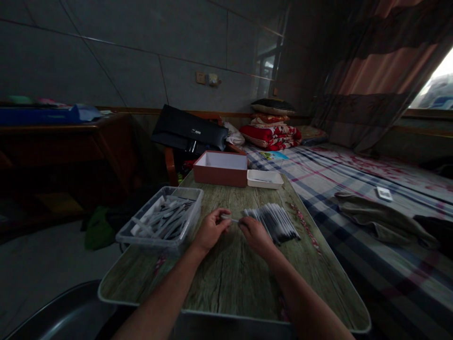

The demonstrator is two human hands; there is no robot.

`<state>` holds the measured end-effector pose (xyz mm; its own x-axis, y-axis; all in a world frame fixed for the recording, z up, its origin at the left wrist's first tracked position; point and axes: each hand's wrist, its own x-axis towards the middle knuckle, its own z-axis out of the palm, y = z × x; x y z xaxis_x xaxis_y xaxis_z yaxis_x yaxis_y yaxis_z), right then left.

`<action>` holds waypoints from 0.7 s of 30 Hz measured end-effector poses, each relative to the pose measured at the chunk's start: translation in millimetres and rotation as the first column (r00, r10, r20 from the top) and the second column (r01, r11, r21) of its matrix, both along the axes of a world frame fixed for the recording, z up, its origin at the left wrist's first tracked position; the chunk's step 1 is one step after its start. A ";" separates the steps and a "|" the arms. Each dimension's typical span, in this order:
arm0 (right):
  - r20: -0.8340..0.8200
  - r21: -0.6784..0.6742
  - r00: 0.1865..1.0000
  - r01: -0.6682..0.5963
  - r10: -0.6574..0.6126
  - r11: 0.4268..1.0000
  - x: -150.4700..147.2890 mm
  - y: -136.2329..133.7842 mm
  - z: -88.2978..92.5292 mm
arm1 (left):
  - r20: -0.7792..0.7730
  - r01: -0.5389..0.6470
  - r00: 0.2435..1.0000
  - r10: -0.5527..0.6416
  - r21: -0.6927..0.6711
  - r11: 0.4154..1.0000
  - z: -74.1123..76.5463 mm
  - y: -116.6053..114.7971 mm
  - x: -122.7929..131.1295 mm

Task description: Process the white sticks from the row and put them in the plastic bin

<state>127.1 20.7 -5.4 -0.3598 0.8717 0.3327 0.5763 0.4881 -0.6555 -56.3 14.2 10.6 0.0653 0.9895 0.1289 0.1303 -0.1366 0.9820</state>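
Observation:
My left hand (212, 230) and my right hand (255, 233) face each other above the middle of the table. A thin, pale, pen-like stick (231, 219) spans the gap between them, with the fingers of both hands closed on its ends. Just beyond my right hand lies a row of similar slim sticks (278, 221), whitish at the far end and dark at the near end. Left of my left hand stands a clear plastic bin (193, 225) with many loose pale and dark strips (166, 217) inside. What exactly the sticks are is too dim to tell.
The wood-grain table (226, 278) has rounded corners. At its far end are a brown box (220, 175) with a white inside and a small white tray (265, 179). A bed (311, 174) with a plaid sheet borders the right side. A dark basin (63, 316) sits low at left.

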 end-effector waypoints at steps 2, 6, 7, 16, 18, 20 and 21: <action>-0.115 -0.125 0.993 -0.033 0.019 0.992 -1.1 -0.7 -1.1 | 0.229 -0.015 0.973 0.027 -0.052 0.999 -5.0 -0.7 5.2; -0.439 -0.357 0.890 -0.299 0.124 0.885 -2.9 -2.1 -10.1 | 0.240 0.110 0.966 -0.099 -0.029 0.994 -12.8 -2.4 14.3; -0.497 -0.386 0.858 -0.350 0.127 0.854 -3.9 -2.5 -12.7 | 0.227 0.140 0.965 -0.133 -0.017 0.990 -13.3 -2.7 15.5; -0.607 -0.296 0.785 -0.366 0.122 0.882 -11.1 -4.5 -13.4 | 0.242 0.224 0.946 -0.217 0.000 0.975 -15.1 2.0 16.3; -0.598 -0.232 0.783 -0.370 0.168 0.900 -11.6 -4.8 -10.7 | 0.264 0.246 0.936 -0.233 -0.019 0.969 -15.8 3.3 17.0; -0.593 -0.189 0.780 -0.376 0.200 0.907 -12.6 -5.6 -8.5 | 0.280 0.264 0.929 -0.242 -0.042 0.964 -14.0 4.3 17.5; -0.587 -0.179 0.784 -0.367 0.200 0.913 -13.3 -6.2 -7.9 | 0.280 0.270 0.928 -0.245 -0.053 0.961 -12.1 4.7 17.6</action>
